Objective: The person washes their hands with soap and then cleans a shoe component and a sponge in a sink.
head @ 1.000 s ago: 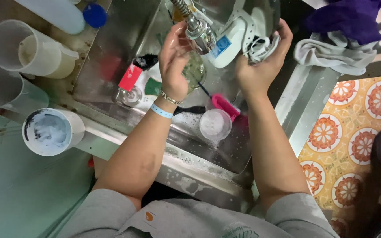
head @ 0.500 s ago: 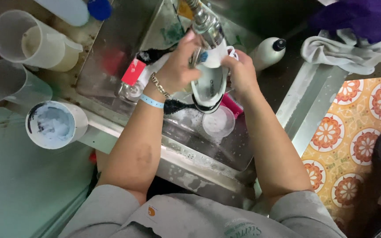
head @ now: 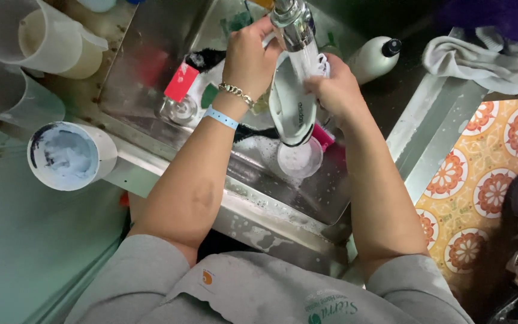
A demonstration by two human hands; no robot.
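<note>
Both hands hold a white shoe (head: 294,108) over the steel sink (head: 283,210), under a metal tap (head: 292,24) with water running onto it. My left hand (head: 250,57), with a chain bracelet and a blue wristband, grips the shoe's far end close to the tap. My right hand (head: 334,90) holds the shoe's right side. A round white cup (head: 300,159) sits in the sink right below the shoe, with soap foam around it.
In the sink lie a red-topped brush (head: 181,81), a small glass jar (head: 178,111) and a pink item (head: 325,137). Clear jugs (head: 37,36) and a white tub (head: 70,156) stand at the left. A white bottle (head: 374,57) and grey cloth (head: 481,60) lie right, above patterned floor tiles (head: 493,180).
The shoe has come down from up by the tap's right side to under the running water. Both hands have closed in on it over the sink.
</note>
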